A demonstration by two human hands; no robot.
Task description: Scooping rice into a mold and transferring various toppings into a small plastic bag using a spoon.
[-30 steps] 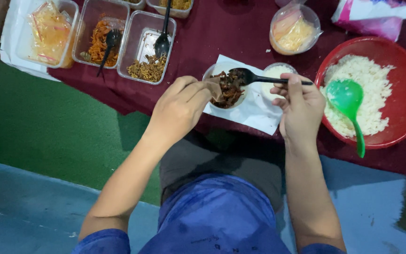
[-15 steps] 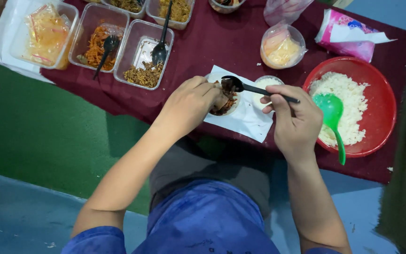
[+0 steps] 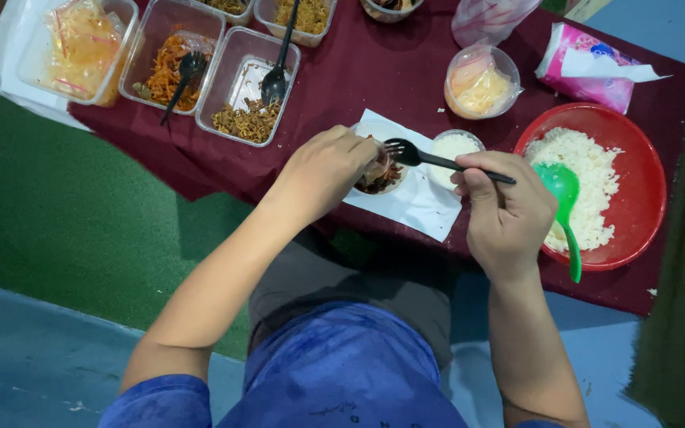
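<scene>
Maroon-clothed worktop carrying a red rice bowl within reach. Left hand, fingers curled, steadies the small clear cup on white paper; right hand pinches a black fork, tines over the cup.
</scene>
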